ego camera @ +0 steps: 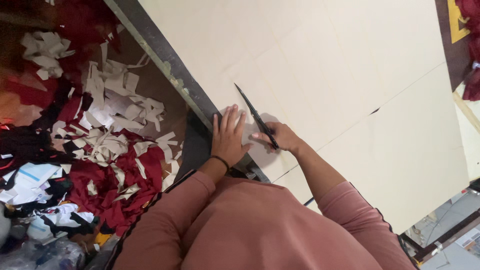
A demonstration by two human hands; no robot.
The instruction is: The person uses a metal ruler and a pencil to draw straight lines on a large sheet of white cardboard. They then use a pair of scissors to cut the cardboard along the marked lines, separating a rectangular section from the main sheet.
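The left hand (228, 136) is laid flat on the sheet (320, 65) that covers the worktop (165, 65), just inside the worktop's near edge. The right hand (280, 137) is set just to the right of it on the same sheet, the two nearly touching. The scissors (256, 116) are held in the right hand and lie between the two hands, their tip reaching out past the left hand's fingertips. To the left of the left hand, beyond the worktop's edge, the floor (160, 90) is found, and on it the scraps (107, 125) are heaped. Far to the right of the right hand, past the sheet's far corner, a pile of cloth (472, 55) is seen.
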